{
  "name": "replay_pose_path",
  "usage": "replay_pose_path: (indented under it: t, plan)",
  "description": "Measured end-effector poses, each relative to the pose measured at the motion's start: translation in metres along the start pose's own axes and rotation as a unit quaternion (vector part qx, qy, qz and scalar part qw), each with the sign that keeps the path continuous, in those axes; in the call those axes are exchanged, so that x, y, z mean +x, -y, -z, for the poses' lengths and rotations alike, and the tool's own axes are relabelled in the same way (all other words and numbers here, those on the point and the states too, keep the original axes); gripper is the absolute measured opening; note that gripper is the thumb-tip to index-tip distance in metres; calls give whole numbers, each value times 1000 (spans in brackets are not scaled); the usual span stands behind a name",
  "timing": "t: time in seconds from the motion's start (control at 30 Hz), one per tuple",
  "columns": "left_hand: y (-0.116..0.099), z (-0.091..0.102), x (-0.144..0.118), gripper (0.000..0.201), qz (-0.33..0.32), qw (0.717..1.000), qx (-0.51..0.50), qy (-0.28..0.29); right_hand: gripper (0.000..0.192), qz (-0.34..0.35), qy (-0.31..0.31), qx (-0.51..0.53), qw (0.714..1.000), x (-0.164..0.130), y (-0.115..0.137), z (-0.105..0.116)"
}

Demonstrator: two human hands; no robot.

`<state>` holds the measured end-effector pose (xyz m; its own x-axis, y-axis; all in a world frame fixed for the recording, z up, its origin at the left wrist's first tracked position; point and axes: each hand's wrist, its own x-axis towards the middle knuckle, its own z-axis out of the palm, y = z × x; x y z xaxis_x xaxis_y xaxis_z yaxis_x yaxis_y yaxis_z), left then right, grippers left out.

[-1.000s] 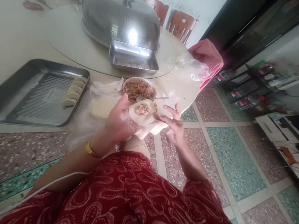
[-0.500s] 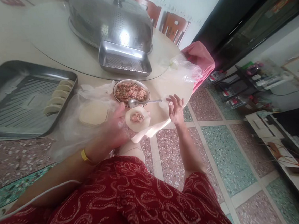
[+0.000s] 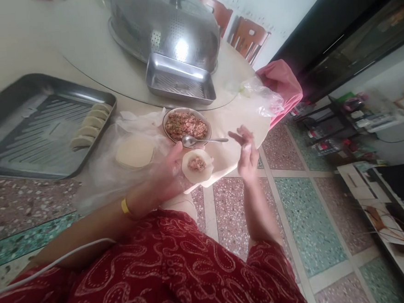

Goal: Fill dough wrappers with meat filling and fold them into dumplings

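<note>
At table edge [image 3: 256,134]: left hand [image 3: 169,174] cups filled wrapper [image 3: 197,165]; right hand [image 3: 246,154] fingers spread, empty.

The counter [image 3: 14,40] carries a tray [image 3: 17,136] at nine o'clock, a round glass turntable [image 3: 87,53] at twelve, a filling bowl [image 3: 186,125] (spoon [image 3: 201,141] resting on it) and stacked wrappers [image 3: 134,151] near centre.
</note>
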<state>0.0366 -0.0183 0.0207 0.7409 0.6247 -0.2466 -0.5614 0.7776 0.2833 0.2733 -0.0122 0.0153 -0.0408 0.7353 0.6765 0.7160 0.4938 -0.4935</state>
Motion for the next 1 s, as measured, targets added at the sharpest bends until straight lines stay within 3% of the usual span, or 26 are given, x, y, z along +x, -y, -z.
replay_pose_path:
  t: [0.1,0.17,0.3,0.47,0.6,0.8,1.0]
  plan:
    - [0,-4,-1,65,0,1000,-7,29,52,64,82,54,993,-3,39,-12]
    - [0,-9,-3,70,-6,998,-13,53,52,83,135,60,985,-3,52,-19]
    - [-2,-14,-7,67,-17,998,-6,53,53,87,191,50,976,0,57,-29]
    - [-2,-5,-8,64,-3,999,-36,36,55,133,234,56,961,2,63,-38]
    - [-4,0,-7,63,7,997,-58,53,53,160,231,40,959,0,69,-41]
    - [-16,-7,-8,64,-40,998,-56,-7,62,173,230,-2,958,-19,76,-46]
    - [-20,-2,-9,67,-62,996,-54,40,60,179,178,-22,967,-38,82,-52]
